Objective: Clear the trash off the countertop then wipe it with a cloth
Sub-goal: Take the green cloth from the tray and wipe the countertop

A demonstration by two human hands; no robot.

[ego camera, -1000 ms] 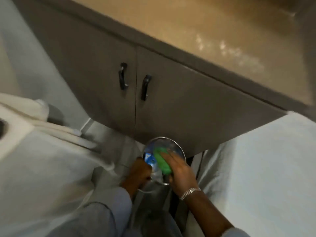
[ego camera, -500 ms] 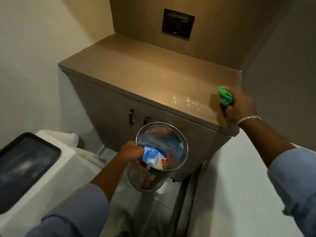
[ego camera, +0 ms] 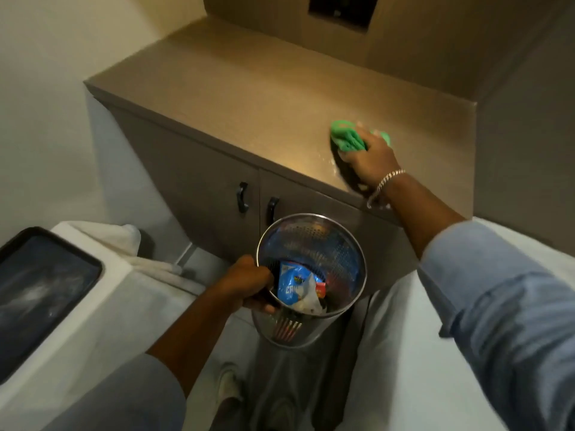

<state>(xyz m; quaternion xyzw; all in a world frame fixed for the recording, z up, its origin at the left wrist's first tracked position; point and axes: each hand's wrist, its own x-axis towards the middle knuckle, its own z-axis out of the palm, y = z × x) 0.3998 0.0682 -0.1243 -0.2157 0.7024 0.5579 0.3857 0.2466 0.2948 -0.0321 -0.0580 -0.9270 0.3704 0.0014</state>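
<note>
Since half a second ago the right hand [ego camera: 368,158] has slid the green cloth [ego camera: 350,136] leftward, away from the tabletop's right edge.

Trash looks cleared: the tabletop [ego camera: 249,98] is bare, and wrappers [ego camera: 295,287] lie in the metal bin [ego camera: 336,244] that the left hand [ego camera: 245,283] holds by its rim. Wiping has just begun; most of the surface looks untouched. The bunched cloth, its long axis running left-right, sits pressed under the closed right grip near the front right.
</note>
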